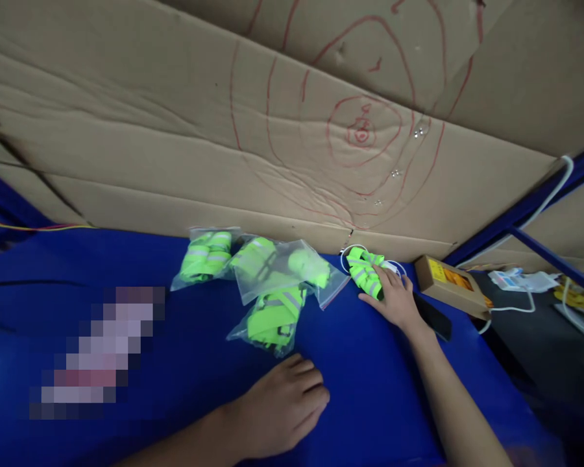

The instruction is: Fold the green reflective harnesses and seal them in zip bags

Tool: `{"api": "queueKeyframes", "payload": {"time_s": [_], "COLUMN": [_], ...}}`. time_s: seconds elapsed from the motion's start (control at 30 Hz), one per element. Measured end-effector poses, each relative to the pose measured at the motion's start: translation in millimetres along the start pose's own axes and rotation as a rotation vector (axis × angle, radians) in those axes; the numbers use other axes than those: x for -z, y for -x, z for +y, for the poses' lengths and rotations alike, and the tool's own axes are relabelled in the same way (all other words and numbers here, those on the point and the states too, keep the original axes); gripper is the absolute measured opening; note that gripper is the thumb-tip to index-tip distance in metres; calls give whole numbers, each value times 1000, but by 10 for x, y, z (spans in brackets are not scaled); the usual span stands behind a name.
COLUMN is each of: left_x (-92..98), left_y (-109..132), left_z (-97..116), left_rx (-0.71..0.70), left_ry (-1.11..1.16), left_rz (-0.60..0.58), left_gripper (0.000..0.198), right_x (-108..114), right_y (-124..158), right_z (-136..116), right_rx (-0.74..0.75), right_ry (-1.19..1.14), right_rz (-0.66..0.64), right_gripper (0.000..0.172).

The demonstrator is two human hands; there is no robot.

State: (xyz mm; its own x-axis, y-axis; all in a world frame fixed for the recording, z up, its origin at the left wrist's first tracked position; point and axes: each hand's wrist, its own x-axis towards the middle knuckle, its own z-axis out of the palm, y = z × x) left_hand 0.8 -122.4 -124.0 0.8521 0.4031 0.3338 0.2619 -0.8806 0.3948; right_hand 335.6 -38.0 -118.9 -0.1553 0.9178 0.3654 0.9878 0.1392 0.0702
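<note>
My right hand [396, 298] reaches to the back of the blue table, thumb and fingers around a rolled neon-yellow reflective strap bundle [365, 271] with silver stripes. The bundle lies on the table close to the cardboard wall. My left hand [289, 402] rests nearer to me on the table, fingers curled in, and no object shows in it. In front of it sits a clear bag with a folded neon strap [275, 318]. Behind are more bagged neon rolls: one bag [207, 255] at the left, and others [255, 256] partly overlapping in the middle.
A dark phone-like slab [433, 316] lies beside my right wrist. Right of it stands an open cardboard box [452, 285]. White cables [511, 310] run along the right side. A tall cardboard wall [175, 149] with red rings closes off the back. A pixelated patch covers something at left.
</note>
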Motion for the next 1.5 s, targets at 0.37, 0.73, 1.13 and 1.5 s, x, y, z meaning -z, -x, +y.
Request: {"api": "queueKeyframes", "payload": {"time_s": [0.37,0.73,1.13,1.5], "left_x": [58,237,256,449], "left_y": [-25,-32,-5,-15], "left_z": [-81,-145,-149,-57], "left_rx": [77,206,57,700], "left_ry": [92,475,-299,635], "left_rz": [111,688,271,492], "left_gripper": [14,74,55,22], "right_x": [38,531,575,442], "right_y": [-23,167,274,349], "right_z": [42,-584,-1178,-1014], "right_rx": [-373,-716,-761,39], "right_ry": [-198,-1705,-1807,-1104], "right_rz": [333,-186,-832,-249], "right_gripper": [66,62,51,69]}}
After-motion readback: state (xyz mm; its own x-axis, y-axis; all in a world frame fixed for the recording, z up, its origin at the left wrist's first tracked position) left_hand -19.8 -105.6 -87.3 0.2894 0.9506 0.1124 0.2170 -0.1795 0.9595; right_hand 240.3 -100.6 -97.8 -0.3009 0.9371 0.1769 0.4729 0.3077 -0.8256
